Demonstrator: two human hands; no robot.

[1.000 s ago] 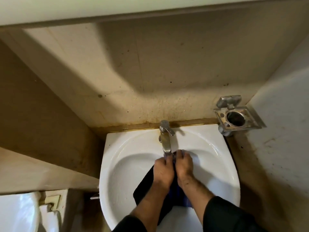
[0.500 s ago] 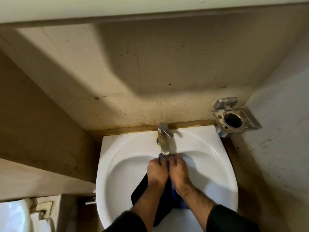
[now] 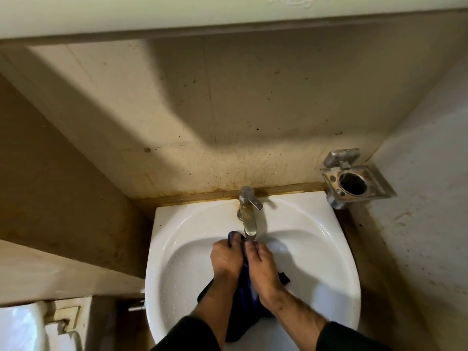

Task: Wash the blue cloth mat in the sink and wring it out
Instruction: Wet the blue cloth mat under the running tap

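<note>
Sleeves (image 3: pixel 354 338) of dark fabric enter at the near edge, one on each forearm, and both forearms reach away from the viewer over the basin. Cloth mat (image 3: pixel 244 297), dark blue, hangs bunched between the two forearms inside the sink (image 3: pixel 172 262); its lower part drapes toward the near rim, one corner shows just right of the right wrist, and a small fold protrudes at the far side of the left hand, directly beside the spout. The left hand (image 3: pixel 226 258) has its fingers curled around the upper part of the mat, knuckles up. The right hand (image 3: pixel 262 264) sits close against the left hand, fingers likewise curled and pinching the same gathered section of fabric. Both hands are positioned immediately under the outlet of the faucet (image 3: pixel 248 214); whether water is flowing cannot be determined. The sink is white, with water droplets on its left inner wall. The faucet is a metal single-lever type mounted at the centre of the far rim, lever pointing right. A metal holder (image 3: pixel 354 181) with a round opening is fixed to the wall at the far right corner of the sink. A white fixture (image 3: pixel 20 325) is partly visible at the near left. Behind the sink rises a beige wall (image 3: pixel 228 110) with stains, darkest along the joint with the basin.
</note>
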